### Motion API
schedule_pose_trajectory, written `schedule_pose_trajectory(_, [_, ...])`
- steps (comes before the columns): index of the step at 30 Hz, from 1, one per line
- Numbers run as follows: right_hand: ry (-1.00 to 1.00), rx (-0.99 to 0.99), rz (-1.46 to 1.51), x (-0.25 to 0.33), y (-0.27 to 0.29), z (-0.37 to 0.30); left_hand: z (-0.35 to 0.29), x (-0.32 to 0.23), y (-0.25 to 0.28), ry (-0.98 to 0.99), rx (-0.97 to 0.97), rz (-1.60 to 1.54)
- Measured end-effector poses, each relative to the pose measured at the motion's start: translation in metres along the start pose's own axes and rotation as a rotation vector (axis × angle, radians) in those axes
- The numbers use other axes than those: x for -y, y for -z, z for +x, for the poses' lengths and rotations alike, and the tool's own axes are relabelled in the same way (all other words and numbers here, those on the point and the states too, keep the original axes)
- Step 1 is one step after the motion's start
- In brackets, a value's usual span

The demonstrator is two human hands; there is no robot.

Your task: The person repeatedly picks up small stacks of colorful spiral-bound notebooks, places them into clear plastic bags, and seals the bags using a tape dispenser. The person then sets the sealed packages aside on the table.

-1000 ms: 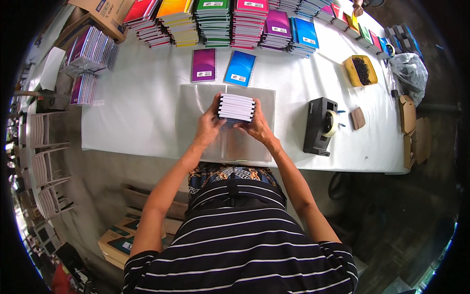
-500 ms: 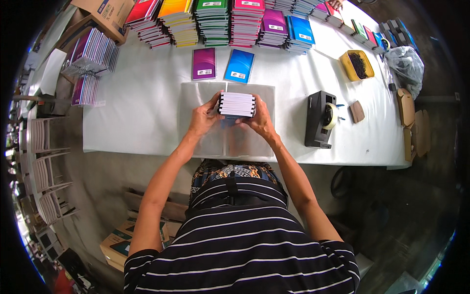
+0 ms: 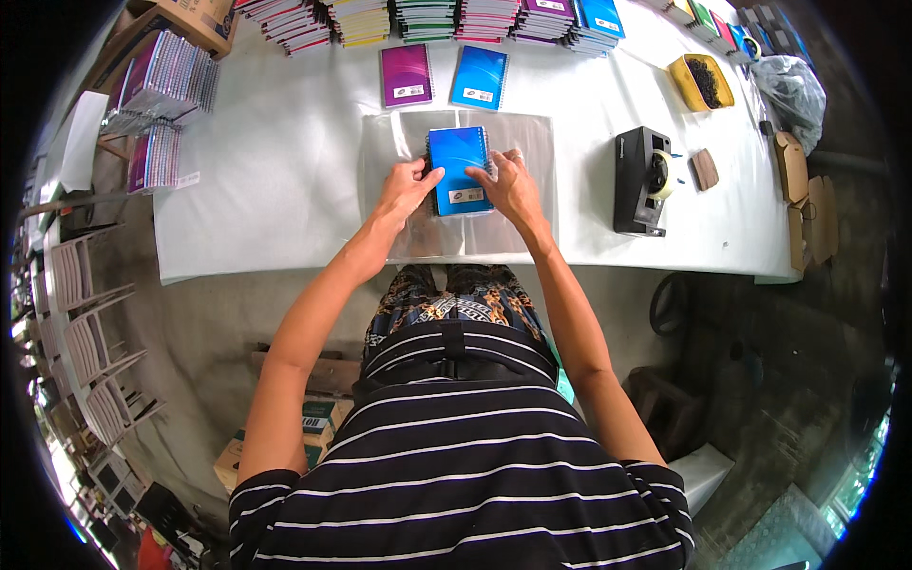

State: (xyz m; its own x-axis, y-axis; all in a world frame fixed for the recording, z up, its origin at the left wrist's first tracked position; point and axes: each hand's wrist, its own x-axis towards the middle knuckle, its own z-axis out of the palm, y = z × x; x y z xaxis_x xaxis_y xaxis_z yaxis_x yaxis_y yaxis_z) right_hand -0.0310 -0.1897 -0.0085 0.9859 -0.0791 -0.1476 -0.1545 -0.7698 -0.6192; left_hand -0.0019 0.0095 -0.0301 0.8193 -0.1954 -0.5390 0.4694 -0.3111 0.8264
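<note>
A stack of spiral notebooks (image 3: pixel 460 160) with a blue cover on top lies flat on a clear plastic sheet (image 3: pixel 399 237) at the table's front. My left hand (image 3: pixel 410 188) grips the stack's left side, thumb on the cover edge. From the right, my right hand (image 3: pixel 511 190) clasps the other side, its thumb resting on the blue cover. How many notebooks are under the top one is hidden. Just beyond the sheet lie a single purple notebook (image 3: pixel 407 76) and a single blue notebook (image 3: pixel 479 78), side by side.
Tall notebook piles (image 3: pixel 425 28) line the table's far side. To the right stand a black tape dispenser (image 3: pixel 638 180), a brown block (image 3: pixel 704 170) and a yellow tub (image 3: pixel 701 82) of small dark pieces. Wrapped notebooks (image 3: pixel 171 81) and a cardboard box (image 3: pixel 204 27) are at the left.
The notebook stack, held edge-up with white page edges showing before, has been laid flat with its blue cover upward. Both hands still hold its sides. The view has shifted.
</note>
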Motion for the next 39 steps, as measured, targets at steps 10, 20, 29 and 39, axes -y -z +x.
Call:
schedule_pose_trajectory(10, [-0.074, -0.01, 0.128, -0.009, -0.022, 0.006, 0.0, -0.008, 0.004, 0.057, 0.122, -0.128])
schedule_pose_trajectory(20, [-0.228, -0.473, -0.238, -0.063, 0.006, -0.025, -0.01, 0.027, 0.036, -0.471, -0.312, 0.843])
schedule_pose_trajectory(29, [-0.537, -0.472, -0.354, -0.084, 0.011, -0.04, -0.013, 0.056, 0.044, -0.629, -0.388, 1.1])
schedule_pose_trajectory(39, [-0.449, -0.421, -0.013, -0.085, 0.025, -0.042, -0.011, 0.066, 0.045, -0.65, -0.393, 1.074])
